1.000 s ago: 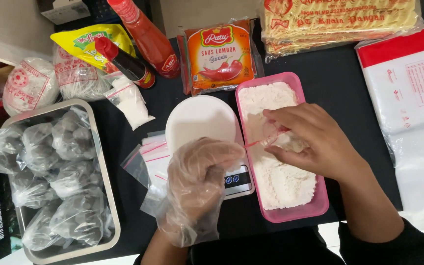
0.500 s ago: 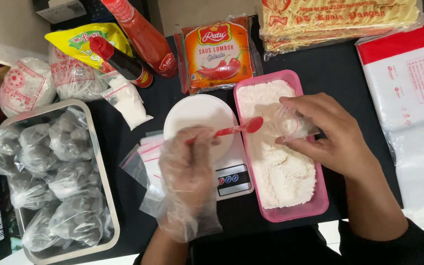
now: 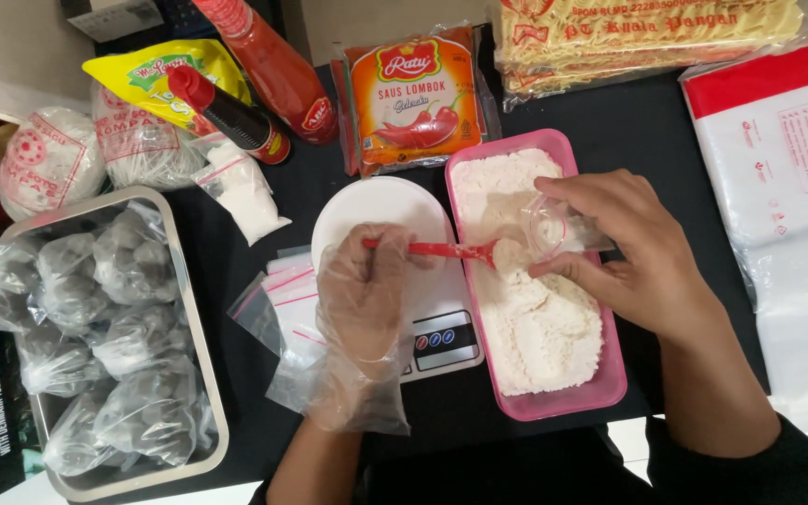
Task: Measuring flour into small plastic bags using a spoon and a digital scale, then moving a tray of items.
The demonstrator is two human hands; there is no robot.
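Observation:
My left hand (image 3: pixel 367 299), in a loose clear plastic glove, holds a red spoon (image 3: pixel 441 251) by its handle. The spoon's bowl carries white flour and sits at the mouth of a small clear plastic bag (image 3: pixel 554 227). My bare right hand (image 3: pixel 628 252) holds that bag open over a pink tray (image 3: pixel 554 404) filled with white flour. A small white scale (image 3: pixel 437 337) with a round white dish (image 3: pixel 376 210) on it stands under my left hand, just left of the pink tray.
A metal tray (image 3: pixel 203 346) of bagged dark balls stands at the left. Small zip bags (image 3: pixel 278 299) lie beside the scale. Sauce bottles (image 3: pixel 268 65), a chili sauce pouch (image 3: pixel 413 98), noodle packs (image 3: pixel 647 37) and a stack of plastic bags (image 3: pixel 787 159) line the back and right.
My left hand took hold of the red spoon and brought a scoop of flour to the bag's mouth. My right hand lifted the small bag and holds it open.

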